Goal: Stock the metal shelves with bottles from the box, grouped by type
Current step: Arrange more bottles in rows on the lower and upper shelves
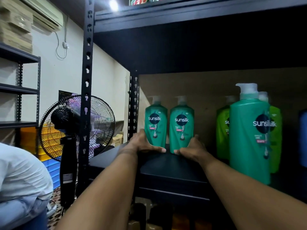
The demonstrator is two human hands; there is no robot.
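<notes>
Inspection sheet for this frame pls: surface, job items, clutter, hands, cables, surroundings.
Surface: black metal shelf, cardboard-coloured panel behind it.
Job's things: left bottle and right bottle, both dark green, upright, side by side. Big dark green pump bottle at the front right, with lime bottles behind it.
Clutter: blue item at the right edge, cut off by the frame.
Hands: left hand grips the left bottle's base. Right hand grips the right bottle's base.
Cables: white cable looping on the wall by the socket.
Surroundings: fan, second rack, air conditioner, person at the lower left.
</notes>
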